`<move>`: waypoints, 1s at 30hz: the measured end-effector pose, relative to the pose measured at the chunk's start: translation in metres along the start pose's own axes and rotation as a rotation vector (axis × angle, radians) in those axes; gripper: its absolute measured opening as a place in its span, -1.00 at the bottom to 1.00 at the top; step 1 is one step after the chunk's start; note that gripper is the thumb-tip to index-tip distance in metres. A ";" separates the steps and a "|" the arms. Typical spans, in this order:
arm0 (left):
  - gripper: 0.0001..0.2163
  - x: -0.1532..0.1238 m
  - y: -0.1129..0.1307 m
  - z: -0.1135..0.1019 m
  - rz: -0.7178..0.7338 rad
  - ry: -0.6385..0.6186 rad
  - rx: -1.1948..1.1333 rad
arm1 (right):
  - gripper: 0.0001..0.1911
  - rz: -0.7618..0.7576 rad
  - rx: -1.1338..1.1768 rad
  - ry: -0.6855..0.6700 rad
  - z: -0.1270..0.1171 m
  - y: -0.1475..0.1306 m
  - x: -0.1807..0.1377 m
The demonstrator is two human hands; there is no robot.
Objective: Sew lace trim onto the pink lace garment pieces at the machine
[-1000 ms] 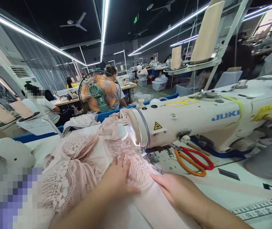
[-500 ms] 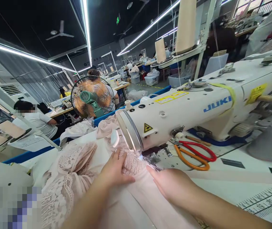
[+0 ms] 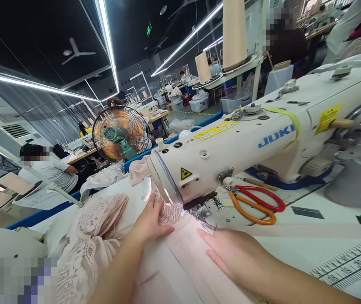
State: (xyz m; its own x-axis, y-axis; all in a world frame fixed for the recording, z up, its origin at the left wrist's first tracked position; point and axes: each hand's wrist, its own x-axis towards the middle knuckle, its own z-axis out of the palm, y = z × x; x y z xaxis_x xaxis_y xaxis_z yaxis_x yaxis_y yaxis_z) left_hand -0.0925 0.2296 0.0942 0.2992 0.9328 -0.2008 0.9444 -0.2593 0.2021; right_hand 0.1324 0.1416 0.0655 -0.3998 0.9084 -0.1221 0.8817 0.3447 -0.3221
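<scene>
Pale pink lace fabric (image 3: 171, 214) lies beneath the head of a white JUKI sewing machine (image 3: 199, 162), joined to a smooth pale panel (image 3: 188, 247). My left hand (image 3: 151, 220) rests on the lace just left of the needle area, thumb spread from the fingers. On the other side, my right hand (image 3: 231, 249) lies on the edge of the smooth panel, close to the presser foot. Its thumb and forefinger are stretched out and apart, and the remaining fingers are hidden. The machine head hides the needle tip in part.
Scissors (image 3: 258, 204) with red and orange handles lie right of the needle area. More bunched lace (image 3: 99, 223) is piled at left. Beyond the table stand a fan (image 3: 120, 133) and a seated person (image 3: 49, 166). Thread cones (image 3: 234, 33) stand above the machine.
My view has shifted slightly, so the machine appears farther left. My right hand's fingertips sit a little farther from the presser foot and farther apart. The left hand remains on the lace.
</scene>
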 end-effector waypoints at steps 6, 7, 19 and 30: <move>-0.26 0.005 -0.006 0.000 0.012 0.051 0.039 | -0.71 -0.036 0.040 -0.050 -0.002 0.005 -0.013; -0.28 0.006 -0.005 -0.002 0.013 0.058 0.053 | -0.71 -0.036 0.041 -0.061 -0.001 0.006 -0.014; -0.68 -0.059 0.070 0.065 0.657 0.501 0.274 | -0.80 -0.258 0.060 0.112 0.016 0.036 -0.043; -0.70 -0.063 0.065 0.074 0.795 0.555 0.398 | -0.72 -0.208 -0.111 0.022 0.016 0.036 -0.039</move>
State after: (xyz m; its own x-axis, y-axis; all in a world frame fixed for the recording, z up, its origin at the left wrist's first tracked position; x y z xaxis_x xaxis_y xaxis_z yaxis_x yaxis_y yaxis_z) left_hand -0.0395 0.1349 0.0488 0.8438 0.4154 0.3399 0.5101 -0.8175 -0.2673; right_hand 0.1759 0.1152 0.0431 -0.5717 0.8193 -0.0433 0.8033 0.5482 -0.2327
